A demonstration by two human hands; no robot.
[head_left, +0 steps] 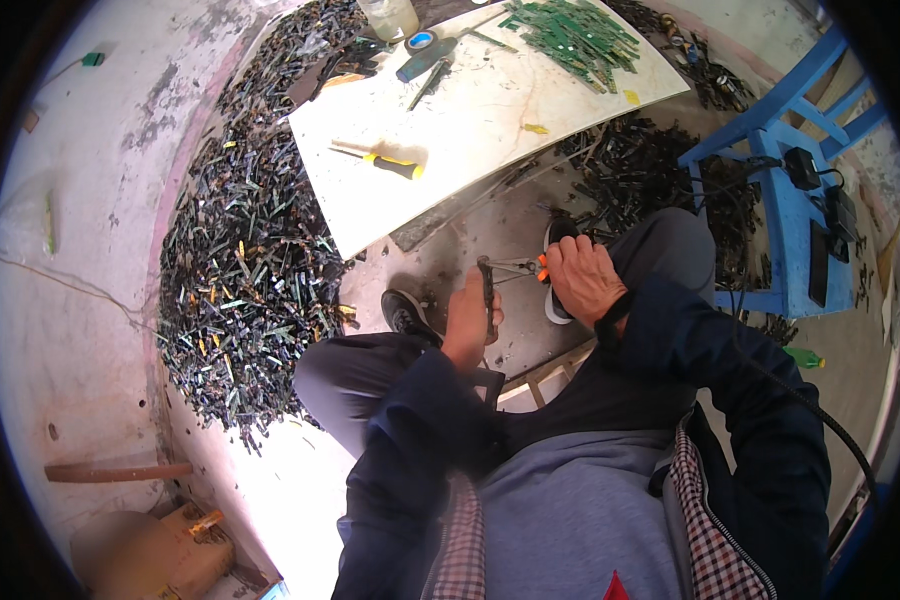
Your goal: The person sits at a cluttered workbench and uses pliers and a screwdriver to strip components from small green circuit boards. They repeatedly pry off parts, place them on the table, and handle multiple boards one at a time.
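Note:
Just in front of my lap, my left hand [466, 318] is closed around a dark, narrow strip-like piece [488, 292], which stands up out of the fingers. Facing it, my right hand [582, 278] grips pliers with orange handles [542, 268]. The metal jaws [510, 267] point left and reach the upper end of the dark piece; whether they bite on it is too small to tell. Beyond my hands, a yellow-and-black screwdriver [395, 165] lies on the white tabletop [370, 205].
Green circuit-board strips [575, 40] are heaped at the table's far right, near blue tape [421, 40] and a jar [388, 18]. Dark scrap pieces [250, 300] cover the floor at left. At right stands a blue chair [770, 230] with black adapters; a cable [820, 415] crosses my right sleeve.

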